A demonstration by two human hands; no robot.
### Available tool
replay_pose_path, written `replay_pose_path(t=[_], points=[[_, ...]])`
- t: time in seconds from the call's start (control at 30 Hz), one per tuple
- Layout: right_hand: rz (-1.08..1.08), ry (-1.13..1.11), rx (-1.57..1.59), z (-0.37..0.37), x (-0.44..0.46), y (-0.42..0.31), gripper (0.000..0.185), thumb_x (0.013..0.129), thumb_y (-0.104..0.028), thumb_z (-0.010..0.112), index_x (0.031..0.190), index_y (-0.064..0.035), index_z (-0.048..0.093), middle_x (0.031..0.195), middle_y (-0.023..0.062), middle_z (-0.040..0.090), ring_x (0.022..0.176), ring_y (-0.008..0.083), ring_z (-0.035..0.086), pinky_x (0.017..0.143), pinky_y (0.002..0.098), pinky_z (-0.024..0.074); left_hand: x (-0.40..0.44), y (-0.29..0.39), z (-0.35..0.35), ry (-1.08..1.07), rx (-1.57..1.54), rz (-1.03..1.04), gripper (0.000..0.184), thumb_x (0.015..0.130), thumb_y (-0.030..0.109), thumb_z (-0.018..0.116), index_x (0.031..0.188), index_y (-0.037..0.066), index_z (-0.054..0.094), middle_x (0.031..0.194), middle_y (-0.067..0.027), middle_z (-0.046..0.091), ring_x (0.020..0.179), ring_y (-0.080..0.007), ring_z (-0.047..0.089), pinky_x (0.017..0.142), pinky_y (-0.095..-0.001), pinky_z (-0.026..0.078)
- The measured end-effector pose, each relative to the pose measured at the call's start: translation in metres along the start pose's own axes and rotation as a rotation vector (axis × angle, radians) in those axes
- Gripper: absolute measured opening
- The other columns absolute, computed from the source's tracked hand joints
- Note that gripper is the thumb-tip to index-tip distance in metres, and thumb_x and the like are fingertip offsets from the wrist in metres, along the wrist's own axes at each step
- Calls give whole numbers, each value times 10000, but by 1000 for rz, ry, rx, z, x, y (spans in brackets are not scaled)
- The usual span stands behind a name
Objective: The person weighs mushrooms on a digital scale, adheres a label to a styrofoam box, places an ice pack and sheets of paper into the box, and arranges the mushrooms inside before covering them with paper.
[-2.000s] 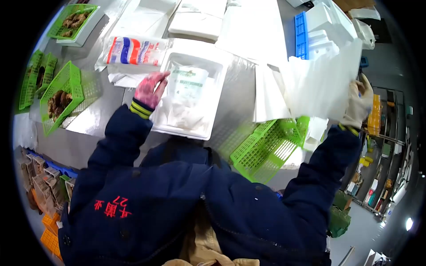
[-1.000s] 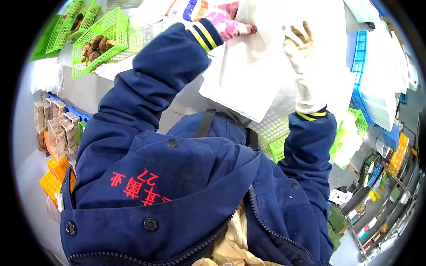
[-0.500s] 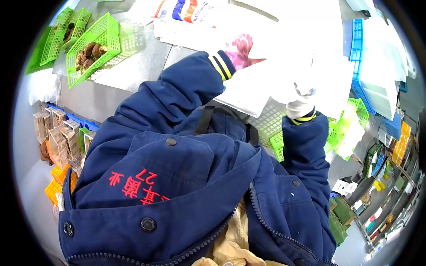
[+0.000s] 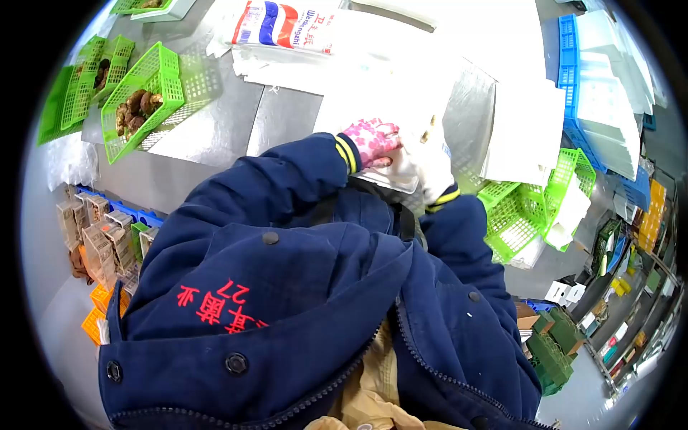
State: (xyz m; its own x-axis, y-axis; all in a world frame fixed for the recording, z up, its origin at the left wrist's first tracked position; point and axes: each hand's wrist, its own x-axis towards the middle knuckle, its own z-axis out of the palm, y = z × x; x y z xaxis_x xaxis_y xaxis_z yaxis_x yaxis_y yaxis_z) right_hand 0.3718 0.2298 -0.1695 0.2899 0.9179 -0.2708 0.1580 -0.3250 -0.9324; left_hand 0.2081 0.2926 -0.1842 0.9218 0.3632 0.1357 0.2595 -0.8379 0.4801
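My left hand (image 4: 371,142), in a pink-and-white patterned glove, lies over a white tray-like piece (image 4: 394,180) close to my body. Its fingers stretch to the right and the thumb stands apart below them. My right hand (image 4: 436,168), in a white glove, is just to the right, at the same white piece. Glare bleaches its fingers, so their grip cannot be made out. Small brownish marks (image 4: 428,130) show by the right fingers; what they belong to is unclear. White sheets (image 4: 358,93) spread over the table ahead of both hands.
A printed tissue-paper pack (image 4: 283,27) lies at the far side. Green baskets (image 4: 175,86) with brown mushrooms (image 4: 136,111) stand left. At right are a white stack (image 4: 523,136), more green baskets (image 4: 512,222) and a blue crate (image 4: 568,79) with white sheets.
My left hand has come nearer my body, off the far sheets. My right hand has moved left, close beside the left one. The view has shifted slightly, showing more of the table's far side.
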Motion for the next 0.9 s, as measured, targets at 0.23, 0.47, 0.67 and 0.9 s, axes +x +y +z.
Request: replay_pose_path(t=[0.23,0.47,0.67,0.9], points=[[-351,-102,-1232,16,-32,-41,307,733,-124,553,1032,-55,556,1004,143,552,999,259,499,881,369,394,0,-1,22,84,-91,-228,358,753,144,587,1079,19,509,1112,-171,503,1010,-317,515,878,-379,418],[-402,-146,-1410,13,-14,4,262,810,-139,456,1047,-74,548,1063,114,547,1031,276,491,886,394,382,-6,0,-9,-477,37,-728,599,763,359,614,1233,43,419,1146,-157,535,1094,-298,495,926,-365,387],[-439,-80,-1418,34,-18,2,255,837,-166,440,1046,-66,547,1069,122,542,1028,289,489,900,406,374,-19,-17,9,-195,-6,-645,525,774,370,608,1176,54,488,1099,-145,566,1005,-295,546,875,-364,424],[-168,-434,-1229,34,-13,-38,316,855,-153,426,1163,-99,469,1140,120,525,1105,253,475,924,380,380,-27,-32,-6,-285,129,-534,510,764,376,637,1150,65,517,1064,-131,591,971,-267,570,850,-359,447]])
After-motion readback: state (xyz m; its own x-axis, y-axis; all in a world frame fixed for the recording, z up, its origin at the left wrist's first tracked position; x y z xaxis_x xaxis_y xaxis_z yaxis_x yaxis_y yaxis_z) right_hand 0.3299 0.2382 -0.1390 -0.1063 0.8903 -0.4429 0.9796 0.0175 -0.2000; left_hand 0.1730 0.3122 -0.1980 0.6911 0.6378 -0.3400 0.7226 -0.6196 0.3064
